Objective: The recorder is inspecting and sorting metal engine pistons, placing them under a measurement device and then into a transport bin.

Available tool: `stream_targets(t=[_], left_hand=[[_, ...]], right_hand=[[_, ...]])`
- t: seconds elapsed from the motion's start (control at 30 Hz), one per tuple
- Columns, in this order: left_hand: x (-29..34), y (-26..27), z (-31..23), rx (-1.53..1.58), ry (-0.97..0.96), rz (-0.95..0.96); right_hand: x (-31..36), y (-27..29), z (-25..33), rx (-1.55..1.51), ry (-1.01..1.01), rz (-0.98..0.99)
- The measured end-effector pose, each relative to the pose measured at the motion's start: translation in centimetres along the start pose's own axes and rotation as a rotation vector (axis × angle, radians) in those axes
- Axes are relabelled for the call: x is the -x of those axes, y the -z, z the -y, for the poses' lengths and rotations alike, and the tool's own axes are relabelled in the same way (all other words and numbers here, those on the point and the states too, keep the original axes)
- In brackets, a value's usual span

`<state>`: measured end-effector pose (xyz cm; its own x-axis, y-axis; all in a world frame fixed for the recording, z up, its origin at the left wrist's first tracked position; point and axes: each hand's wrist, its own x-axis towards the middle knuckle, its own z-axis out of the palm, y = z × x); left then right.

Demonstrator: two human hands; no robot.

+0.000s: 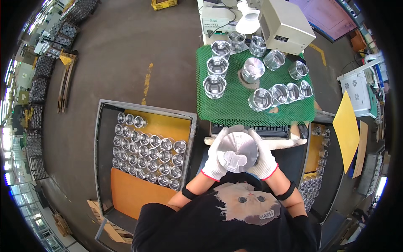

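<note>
Close to my chest I hold one silver metal piston (239, 143), its round machined face turned up and a smooth lobed recess at its near edge. My left hand (214, 163), in a white knit glove with a red cuff, is closed round its left side. On the opposite side my right hand (266, 161), gloved alike, grips it too; some fingertips are hidden behind the piston. Ahead of my hands lies a green mesh mat (235, 110) bearing several more pistons. Near the mat's middle one piston (253, 69) sits on a flat ring-like base.
A keyboard (252, 129) lies under the mat's near edge. Beige instruments (287, 25) and a monitor (325, 14) stand at the back. To the left, a grey-rimmed bin (147, 106) holds rows of pistons; another bin (329, 176) with pistons stands right. A pallet jack (66, 82) is far left.
</note>
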<state>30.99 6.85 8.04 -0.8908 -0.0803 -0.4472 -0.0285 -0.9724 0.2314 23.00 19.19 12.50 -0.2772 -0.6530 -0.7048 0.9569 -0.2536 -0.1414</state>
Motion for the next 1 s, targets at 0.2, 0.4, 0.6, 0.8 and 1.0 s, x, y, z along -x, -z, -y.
stream_targets(t=[0.2, 0.4, 0.6, 0.8, 1.0], left_hand=[[-1.9, 4.2, -0.9, 0.199, 0.18, 0.147], [-3.9, 15.3, -0.5, -0.795, 0.077, -0.271], [-5.9, 13.7, -2.2, -0.755, 0.344, -0.155], [-12.0, 11.5, -0.1, -0.393, 0.227, -0.28], [-14.1, 9.8, 0.3, -0.26, 0.209, -0.538]], right_hand=[[-1.9, 0.0, -0.5, 0.056, -0.036, -0.02], [-6.0, 4.1, 0.6, 0.677, 0.099, -0.006], [-12.2, 2.9, 2.4, 2.316, 1.006, -0.001], [-17.3, 1.8, 5.2, 2.48, 1.095, -0.02], [-19.4, 3.7, 5.2, 2.524, 1.041, -0.146]])
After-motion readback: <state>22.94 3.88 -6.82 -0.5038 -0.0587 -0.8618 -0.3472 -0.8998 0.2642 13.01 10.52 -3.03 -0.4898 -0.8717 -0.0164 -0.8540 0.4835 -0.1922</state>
